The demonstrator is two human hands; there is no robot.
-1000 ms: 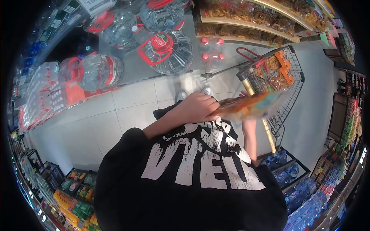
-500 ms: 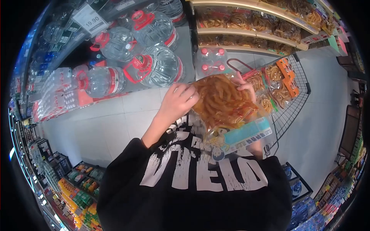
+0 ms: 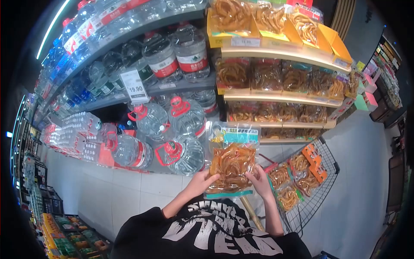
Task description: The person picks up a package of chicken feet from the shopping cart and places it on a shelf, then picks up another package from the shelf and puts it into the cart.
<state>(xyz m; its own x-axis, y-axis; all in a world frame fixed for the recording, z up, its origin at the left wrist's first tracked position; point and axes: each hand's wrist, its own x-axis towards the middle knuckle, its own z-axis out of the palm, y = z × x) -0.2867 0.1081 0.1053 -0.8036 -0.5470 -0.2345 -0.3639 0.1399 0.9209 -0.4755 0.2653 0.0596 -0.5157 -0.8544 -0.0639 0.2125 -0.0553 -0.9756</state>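
Note:
A clear vacuum-sealed pack of brown snack food (image 3: 234,166) is held upright in front of the chest, its blue printed label at the top. My left hand (image 3: 201,182) grips its lower left side, thumb on the front. On the lower right edge my right hand (image 3: 258,178) is closed the same way. The fingers behind the pack are hidden. Just right of my right hand, a wire shopping cart (image 3: 317,196) holds several similar packs (image 3: 288,196) and an orange-topped package (image 3: 315,162).
Ahead, a shelf rack (image 3: 280,96) carries rows of similar packs. Large water bottles (image 3: 185,153) with red handles stand at the left, below a shelf of more bottles (image 3: 192,58) and a price tag (image 3: 134,86). Crates of goods (image 3: 77,235) are at the lower left.
The view has tilted up towards the shelves. The pack has been turned so its label, formerly at the bottom, is on top, and both hands now hold its lower sides.

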